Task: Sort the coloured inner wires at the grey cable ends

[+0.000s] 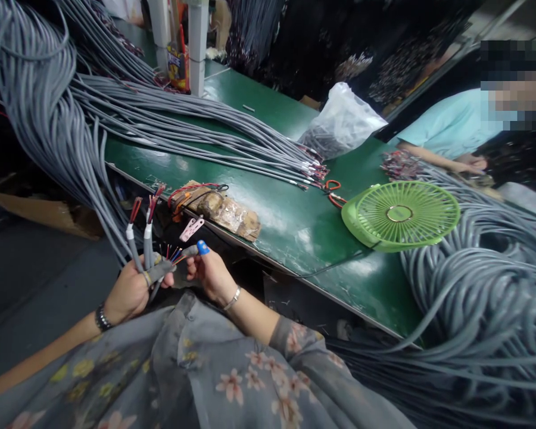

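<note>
My left hand point(131, 292) is closed around several grey cables point(145, 247) whose stripped ends stick up with red and coloured wires fanned out. My right hand point(209, 274) pinches the end of one grey cable, its fingertip covered by a blue cap point(202, 246). Both hands are held low in front of the green table's near edge point(295, 268), over my lap in a grey flowered garment.
A thick bundle of grey cables point(183, 128) drapes from the upper left across the table. A green fan point(399, 214) lies on the table by red-handled scissors point(333, 190). A plastic bag point(342, 125) sits behind. Another person in a light blue shirt point(451, 122) works at right, beside more coiled cables point(486, 310).
</note>
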The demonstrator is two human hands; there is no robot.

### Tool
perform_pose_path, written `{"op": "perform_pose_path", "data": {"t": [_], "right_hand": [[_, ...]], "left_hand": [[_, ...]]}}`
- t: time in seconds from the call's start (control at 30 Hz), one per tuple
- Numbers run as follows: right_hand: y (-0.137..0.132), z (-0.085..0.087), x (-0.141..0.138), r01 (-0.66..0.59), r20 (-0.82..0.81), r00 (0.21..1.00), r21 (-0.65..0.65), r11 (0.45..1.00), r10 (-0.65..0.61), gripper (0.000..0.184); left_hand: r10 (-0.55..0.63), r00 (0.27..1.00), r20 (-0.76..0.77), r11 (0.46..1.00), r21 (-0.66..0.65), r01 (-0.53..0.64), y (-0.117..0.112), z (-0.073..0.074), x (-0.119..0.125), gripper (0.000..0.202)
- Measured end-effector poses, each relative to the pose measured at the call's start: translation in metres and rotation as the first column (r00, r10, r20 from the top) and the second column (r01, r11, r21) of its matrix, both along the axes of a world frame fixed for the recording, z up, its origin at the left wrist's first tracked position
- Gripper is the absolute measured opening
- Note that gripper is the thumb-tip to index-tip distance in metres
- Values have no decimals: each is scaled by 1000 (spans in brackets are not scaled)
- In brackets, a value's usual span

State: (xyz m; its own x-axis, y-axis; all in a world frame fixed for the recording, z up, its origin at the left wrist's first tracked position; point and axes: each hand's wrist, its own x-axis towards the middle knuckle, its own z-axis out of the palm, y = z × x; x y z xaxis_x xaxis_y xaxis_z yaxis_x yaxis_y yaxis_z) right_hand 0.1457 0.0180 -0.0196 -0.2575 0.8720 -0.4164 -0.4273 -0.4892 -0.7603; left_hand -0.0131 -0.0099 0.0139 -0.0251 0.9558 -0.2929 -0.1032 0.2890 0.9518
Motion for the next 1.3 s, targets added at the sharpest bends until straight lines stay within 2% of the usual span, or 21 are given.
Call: {"op": "perform_pose_path", "data": {"t": [0.07,0.17,0.3,0.5,0.67,0.9,1.17,1.3], "right_hand": [[-4,0,1,-75,18,997,44,996,75,61],[-6,4,0,-148,79,987,129,981,138,58],[-5,8,-2,-102,119,990,188,977,80,55],[-5,10,-4,-89,119,991,173,981,69,54],[-2,11,-8,-102,85,992,160,982,89,54],[-2,4,-13,-30,108,994,148,989,14,48],[2,6,-13,-101,71,993,148,984,91,50],[1,7,-14,-83,98,993,133,988,70,46]], "left_hand": [[1,1000,18,1000,4,-1,1,0,0,35],[10,1000,16,1000,18,-10,0,-1,0,34],[15,1000,1,1000,19,-15,-1,-4,0,35],[52,999,-7,999,13,-52,-2,-4,1,36],[34,999,-26,999,28,-33,-1,-3,3,35],[103,995,-7,995,-7,-103,0,-4,5,33],[70,997,-19,998,12,-69,0,-4,5,33],[107,994,-9,994,-11,-107,0,-1,7,34]]}}
